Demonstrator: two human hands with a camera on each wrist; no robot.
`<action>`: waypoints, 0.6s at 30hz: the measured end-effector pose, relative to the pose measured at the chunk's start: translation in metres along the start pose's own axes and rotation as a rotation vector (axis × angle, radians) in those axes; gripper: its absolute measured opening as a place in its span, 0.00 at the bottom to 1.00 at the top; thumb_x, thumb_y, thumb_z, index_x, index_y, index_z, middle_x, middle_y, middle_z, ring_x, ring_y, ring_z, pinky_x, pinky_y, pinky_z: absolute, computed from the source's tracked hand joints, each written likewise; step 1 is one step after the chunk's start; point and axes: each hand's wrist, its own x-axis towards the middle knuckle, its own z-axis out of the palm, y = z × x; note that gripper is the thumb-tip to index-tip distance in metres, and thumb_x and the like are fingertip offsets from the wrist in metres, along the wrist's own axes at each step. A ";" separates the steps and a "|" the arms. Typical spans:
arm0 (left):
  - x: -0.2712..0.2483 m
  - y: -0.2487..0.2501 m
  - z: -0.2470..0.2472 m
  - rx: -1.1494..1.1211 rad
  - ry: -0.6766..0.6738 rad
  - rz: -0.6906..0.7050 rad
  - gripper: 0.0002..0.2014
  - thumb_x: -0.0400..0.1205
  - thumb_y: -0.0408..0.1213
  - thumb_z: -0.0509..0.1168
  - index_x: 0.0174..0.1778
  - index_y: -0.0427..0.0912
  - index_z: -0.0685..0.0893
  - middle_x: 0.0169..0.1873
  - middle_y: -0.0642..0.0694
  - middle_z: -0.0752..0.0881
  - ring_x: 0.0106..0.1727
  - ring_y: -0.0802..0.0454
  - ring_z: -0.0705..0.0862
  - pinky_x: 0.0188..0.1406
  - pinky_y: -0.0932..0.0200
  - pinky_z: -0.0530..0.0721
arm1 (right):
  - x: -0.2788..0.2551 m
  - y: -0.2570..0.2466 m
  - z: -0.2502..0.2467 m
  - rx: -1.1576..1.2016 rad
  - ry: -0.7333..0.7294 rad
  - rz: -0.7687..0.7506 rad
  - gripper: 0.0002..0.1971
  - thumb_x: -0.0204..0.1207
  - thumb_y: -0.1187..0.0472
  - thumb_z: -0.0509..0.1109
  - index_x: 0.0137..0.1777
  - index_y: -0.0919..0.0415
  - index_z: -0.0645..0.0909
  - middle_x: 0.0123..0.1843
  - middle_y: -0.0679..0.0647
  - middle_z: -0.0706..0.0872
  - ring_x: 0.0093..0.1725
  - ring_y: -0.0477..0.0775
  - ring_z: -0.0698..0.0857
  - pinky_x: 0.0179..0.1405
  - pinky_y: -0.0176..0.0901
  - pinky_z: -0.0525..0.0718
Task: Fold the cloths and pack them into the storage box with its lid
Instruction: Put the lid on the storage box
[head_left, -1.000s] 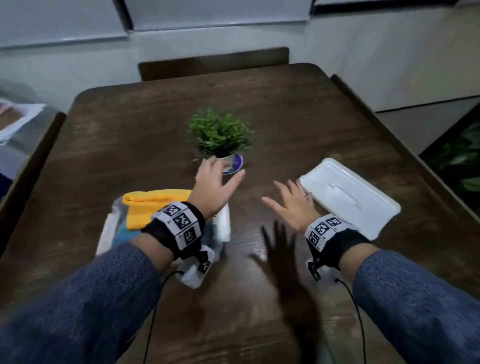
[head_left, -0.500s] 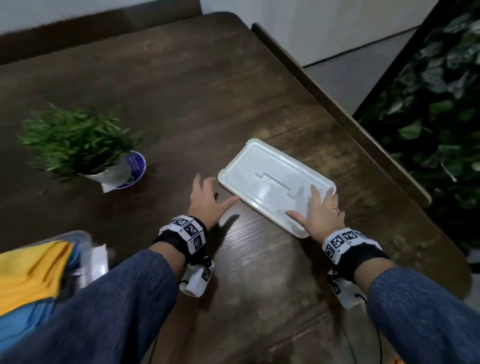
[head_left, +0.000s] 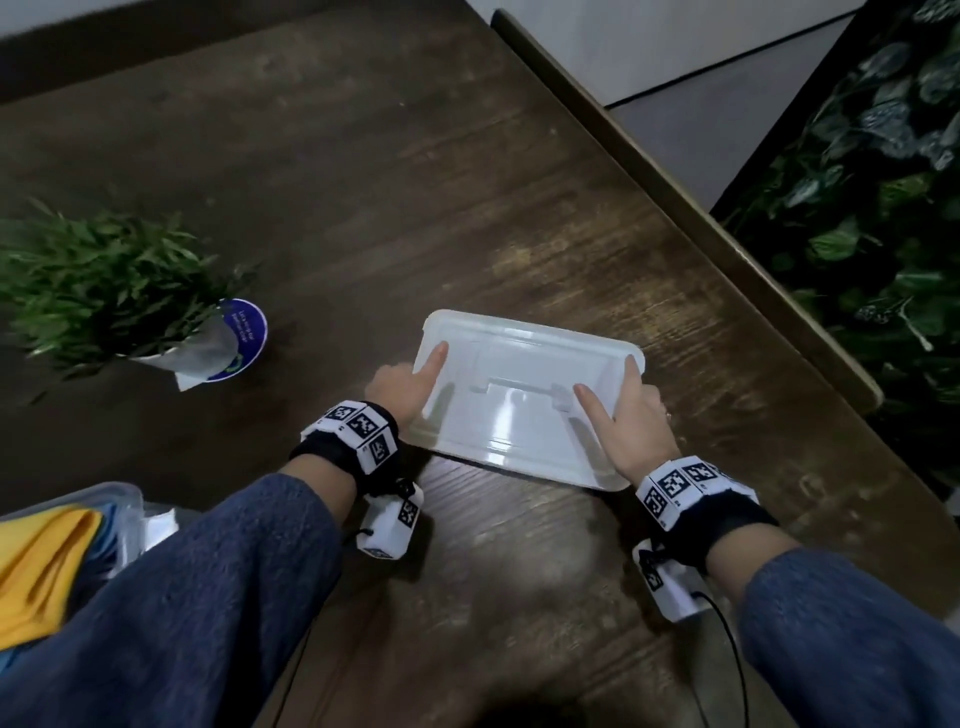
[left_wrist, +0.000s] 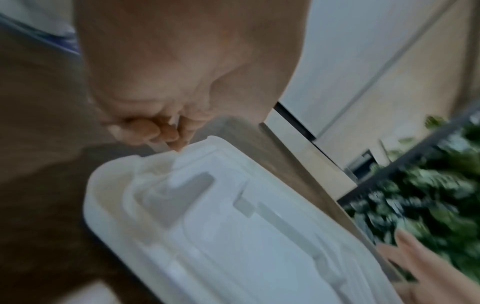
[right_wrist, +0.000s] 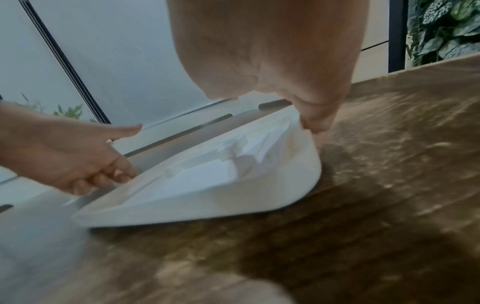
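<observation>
The white translucent lid (head_left: 524, 400) is held over the dark wooden table (head_left: 467, 182), right of centre. My left hand (head_left: 415, 374) grips its left end, thumb on top and fingers curled under the edge. In the left wrist view the fingers (left_wrist: 166, 137) pinch the lid (left_wrist: 233, 236). My right hand (head_left: 618, 410) grips the right end the same way. In the right wrist view the lid (right_wrist: 207, 185) is tilted, its left side raised. The storage box (head_left: 78, 493) sits at the lower left, holding a folded yellow cloth (head_left: 41, 561) and a blue cloth (head_left: 109, 525).
A small potted plant (head_left: 104, 291) in a white and blue cup stands at the left of the table. The table's right edge (head_left: 675, 197) runs diagonally, with floor and dark leafy plants (head_left: 857, 208) beyond it.
The view has swung right, away from the box. Both hands went from lying flat by the lid to gripping its two ends. The lid has turned and tilted up off the table.
</observation>
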 end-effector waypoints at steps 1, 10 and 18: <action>-0.006 -0.004 -0.004 -0.052 -0.034 -0.052 0.48 0.78 0.74 0.38 0.74 0.36 0.75 0.76 0.32 0.70 0.77 0.37 0.67 0.77 0.44 0.64 | -0.006 -0.008 0.000 0.041 -0.017 -0.005 0.45 0.76 0.30 0.58 0.85 0.51 0.44 0.76 0.64 0.64 0.73 0.70 0.70 0.71 0.59 0.70; -0.085 -0.055 -0.076 -0.437 0.122 -0.116 0.50 0.78 0.74 0.40 0.81 0.32 0.62 0.76 0.32 0.71 0.74 0.36 0.73 0.75 0.43 0.70 | -0.060 -0.073 -0.009 0.152 0.017 -0.073 0.52 0.75 0.30 0.60 0.85 0.56 0.36 0.86 0.56 0.50 0.78 0.66 0.69 0.73 0.60 0.71; -0.212 -0.125 -0.200 -0.695 0.317 0.054 0.49 0.71 0.79 0.33 0.35 0.43 0.89 0.34 0.37 0.89 0.33 0.42 0.87 0.42 0.51 0.84 | -0.146 -0.177 -0.019 0.160 0.093 -0.370 0.36 0.77 0.29 0.53 0.77 0.52 0.58 0.72 0.54 0.77 0.65 0.64 0.80 0.55 0.52 0.76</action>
